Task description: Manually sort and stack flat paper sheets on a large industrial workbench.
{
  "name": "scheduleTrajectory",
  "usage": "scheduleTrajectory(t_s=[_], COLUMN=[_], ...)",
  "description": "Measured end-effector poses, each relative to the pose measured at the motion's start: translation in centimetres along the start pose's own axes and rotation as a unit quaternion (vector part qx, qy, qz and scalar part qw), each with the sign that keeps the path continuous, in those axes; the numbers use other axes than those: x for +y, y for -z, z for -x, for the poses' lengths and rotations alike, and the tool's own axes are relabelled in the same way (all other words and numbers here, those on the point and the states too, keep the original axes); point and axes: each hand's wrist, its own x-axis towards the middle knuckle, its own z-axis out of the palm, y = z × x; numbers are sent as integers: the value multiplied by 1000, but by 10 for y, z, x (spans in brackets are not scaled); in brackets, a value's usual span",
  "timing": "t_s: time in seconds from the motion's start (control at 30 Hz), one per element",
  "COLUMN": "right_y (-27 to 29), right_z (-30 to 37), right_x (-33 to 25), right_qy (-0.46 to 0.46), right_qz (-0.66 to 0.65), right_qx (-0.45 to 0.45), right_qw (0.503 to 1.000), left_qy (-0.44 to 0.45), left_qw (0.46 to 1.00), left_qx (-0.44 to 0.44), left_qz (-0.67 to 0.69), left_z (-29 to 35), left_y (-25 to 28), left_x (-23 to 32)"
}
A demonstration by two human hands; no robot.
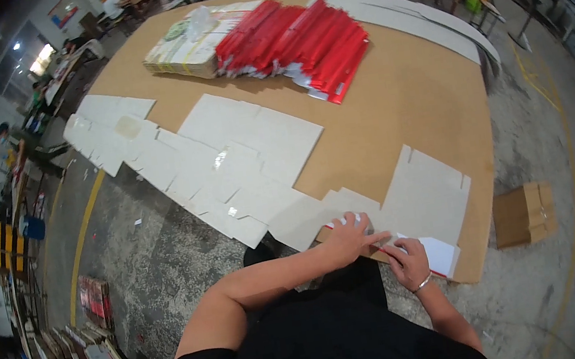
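At the table's near edge, my left hand point(348, 239) lies with its fingers stretched out and apart, pressing on a strip with a red edge. To its right, my right hand point(409, 263) has its fingers bent and pressed together at the same red edge; a bracelet circles the wrist. The red edge belongs to a white sheet point(440, 254), which shows beyond the right hand and partly lies under both hands. Just past it, a flat grey-white cardboard blank point(427, 194) with cut slots rests on the table. What is under the fingertips is partly hidden.
More flat cardboard blanks point(245, 130) overlap along the table's left side. A heap of red folded pieces point(299, 43) and a banded stack of printed sheets point(187, 51) stand at the far side. Long white cardboard point(404, 15) lies far right. A brown carton point(524, 213) stands on the floor.
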Motion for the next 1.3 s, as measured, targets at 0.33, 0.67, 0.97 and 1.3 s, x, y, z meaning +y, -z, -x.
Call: scheduleTrajectory(t_s=[0.33, 0.67, 0.97, 1.3], right_y=[-47, -17, -57, -13], right_z=[48, -23, -72, 1], right_x=[-47, -35, -31, 39], right_qy=[-526, -83, 37, 116], right_qz=[-610, 160, 108, -116], right_qx=[246, -80, -257, 86], right_qw=[539, 980, 960, 983], left_qy=[-42, -116, 169, -80], left_qw=[997, 985, 981, 953], left_qx=[71, -78, 91, -237], left_qz=[-14, 97, -28, 172], left_z=[10, 29, 120, -17], left_y=[4, 29, -6, -27], left_x=[60, 33, -72, -105])
